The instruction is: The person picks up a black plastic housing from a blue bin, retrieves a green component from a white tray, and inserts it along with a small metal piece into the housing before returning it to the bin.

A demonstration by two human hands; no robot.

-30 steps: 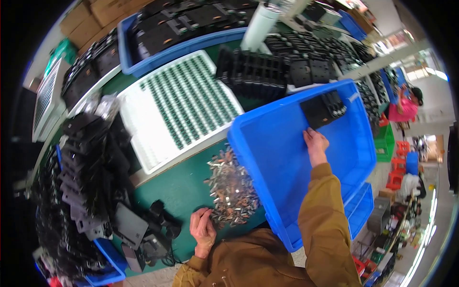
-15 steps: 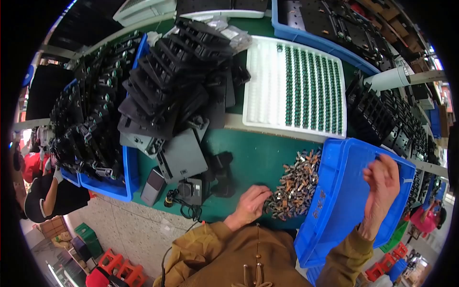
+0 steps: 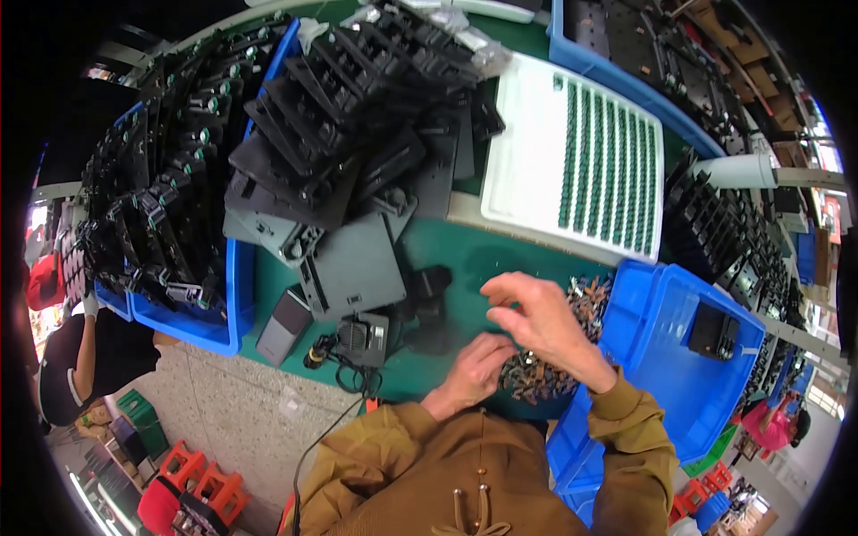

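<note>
My left hand (image 3: 475, 373) is at the front of the green table, its thumb and fingertips pinched together. Anything between them is too small or hidden to make out. Just above it, my right hand (image 3: 547, 323) reaches leftward with the fingers stretched out and the thumb apart, holding nothing that I can see. Beneath and beside the right hand lies a pile of small metal-and-brown parts (image 3: 534, 382), partly covered by it. To the right, a blue bin (image 3: 666, 393) stands tilted with a black plastic part (image 3: 713, 332) in its far end.
A white tray (image 3: 527, 143) holds rows of small green parts. Black plastic housings (image 3: 357, 98) are stacked high at the back left, beside a filled blue crate (image 3: 234, 308). A grey panel (image 3: 353, 268), a small corded device (image 3: 362, 338) and a grey box (image 3: 284, 326) lie left of my hands.
My right hand has moved left from over the blue bin to above my left hand. A black part now shows in the bin. My left hand stays pinched in nearly the same place.
</note>
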